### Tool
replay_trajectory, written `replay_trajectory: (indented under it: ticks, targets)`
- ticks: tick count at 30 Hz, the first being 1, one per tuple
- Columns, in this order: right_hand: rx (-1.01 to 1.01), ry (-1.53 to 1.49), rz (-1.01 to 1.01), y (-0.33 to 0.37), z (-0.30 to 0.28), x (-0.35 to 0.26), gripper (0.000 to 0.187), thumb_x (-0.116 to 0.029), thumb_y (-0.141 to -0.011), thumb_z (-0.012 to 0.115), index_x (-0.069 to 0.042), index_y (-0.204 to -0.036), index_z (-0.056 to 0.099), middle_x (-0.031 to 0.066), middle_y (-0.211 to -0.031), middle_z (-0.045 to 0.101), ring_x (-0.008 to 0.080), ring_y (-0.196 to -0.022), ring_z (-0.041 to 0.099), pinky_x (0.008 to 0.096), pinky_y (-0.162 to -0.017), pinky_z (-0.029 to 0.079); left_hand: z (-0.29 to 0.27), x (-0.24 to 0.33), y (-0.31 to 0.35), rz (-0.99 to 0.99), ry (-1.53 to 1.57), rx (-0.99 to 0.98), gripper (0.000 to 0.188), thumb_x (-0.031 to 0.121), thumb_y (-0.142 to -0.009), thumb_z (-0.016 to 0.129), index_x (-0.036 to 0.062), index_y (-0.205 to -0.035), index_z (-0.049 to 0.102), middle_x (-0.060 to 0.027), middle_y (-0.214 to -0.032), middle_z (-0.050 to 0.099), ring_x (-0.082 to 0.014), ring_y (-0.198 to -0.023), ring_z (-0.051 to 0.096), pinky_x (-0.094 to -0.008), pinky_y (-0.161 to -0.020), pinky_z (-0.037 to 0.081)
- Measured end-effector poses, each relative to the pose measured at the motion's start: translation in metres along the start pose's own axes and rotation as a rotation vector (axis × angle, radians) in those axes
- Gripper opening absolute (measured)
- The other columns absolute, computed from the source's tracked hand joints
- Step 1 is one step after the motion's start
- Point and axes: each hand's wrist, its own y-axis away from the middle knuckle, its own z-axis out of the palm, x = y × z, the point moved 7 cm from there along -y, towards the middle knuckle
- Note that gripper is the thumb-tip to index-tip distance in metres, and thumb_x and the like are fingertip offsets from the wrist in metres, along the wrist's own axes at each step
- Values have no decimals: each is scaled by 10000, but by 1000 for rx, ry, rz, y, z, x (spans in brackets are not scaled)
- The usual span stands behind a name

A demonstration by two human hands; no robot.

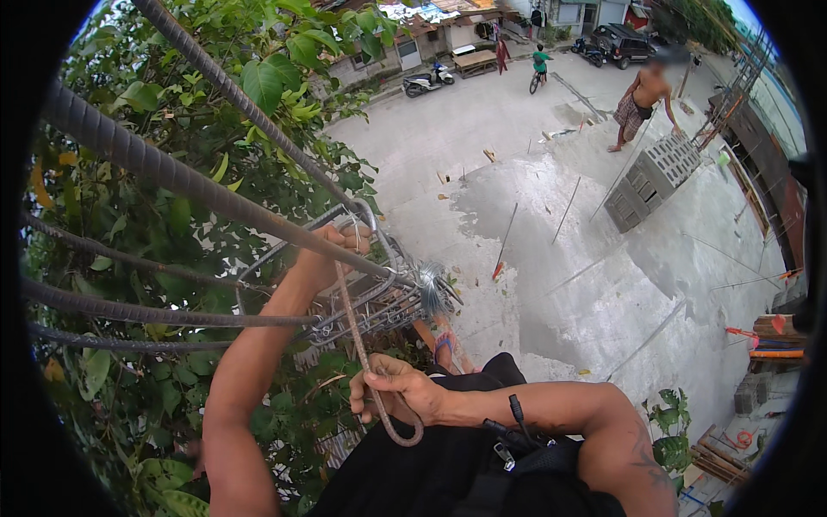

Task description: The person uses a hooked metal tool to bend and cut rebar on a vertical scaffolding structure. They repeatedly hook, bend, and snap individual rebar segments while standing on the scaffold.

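Observation:
Thick ribbed steel rebars [198,198] slant in from the left to a column cage of bent stirrups [370,320]. My left hand [329,255] is closed behind the thickest bar, its fingers pinching a thin tie wire [356,234] beside a stirrup corner; the bar partly hides it. Below, my right hand [401,389] has its thumb against a rusty bent steel rod [355,323], with the fingers curled around. The rod's upper end reaches my left hand; its lower end curves into a hook. A bundle of silvery tie wire [431,289] hangs at the cage's right side.
Leafy branches [267,82] crowd the left. Far below lies a concrete slab [551,284] with upright rods and a stack of hollow blocks [650,177], which a shirtless person [646,95] touches. Beyond are a parked scooter [428,80], a cyclist [539,65] and a dark car [624,43].

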Motion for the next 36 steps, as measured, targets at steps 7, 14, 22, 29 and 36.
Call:
replay_trajectory:
  ticks: [7, 14, 22, 29, 36]
  targets:
    - [-349, -535, 328, -15, 43, 42, 321, -393, -984, 395, -96, -895, 478, -9, -611, 395, 106, -473, 373, 278, -470, 367, -10, -6, -1, -146, 226, 97, 470, 113, -656, 449, -116, -1061, 516, -182, -750, 612, -229, -454, 544, -275, -496, 518]
    - [293, -94, 272, -35, 17, 60, 369, -401, -964, 456, -123, -740, 363, -17, -591, 356, 109, -445, 348, 310, -435, 343, -5, 11, -4, -51, -834, 194, 451, 364, -794, 591, -59, -951, 598, -182, -792, 656, -235, -670, 644, -337, -582, 514]
    - [541, 222, 243, -26, 17, 46, 285, -324, -964, 464, -88, -825, 383, -2, -600, 375, 116, -430, 380, 336, -384, 354, 38, 52, 16, 185, -1896, 346, 505, 451, -735, 593, -50, -743, 652, -261, -737, 624, -391, -741, 629, -452, -723, 489]
    - [634, 573, 276, 9, 36, 3, 245, -188, -820, 406, 0, -666, 437, 98, -507, 432, 210, -364, 442, 390, -353, 332, 47, 40, -1, 265, -1898, 47, 348, 285, -733, 569, -34, -597, 592, -190, -561, 575, -316, -550, 604, -418, -579, 478]
    - [777, 830, 468, 30, 57, -29, 173, -121, -817, 396, 26, -767, 472, 99, -649, 471, 188, -456, 487, 362, -399, 404, 38, 34, 6, 221, -1303, 11, 306, 151, -822, 519, -71, -623, 587, -122, -540, 600, -169, -442, 582, -290, -425, 463]
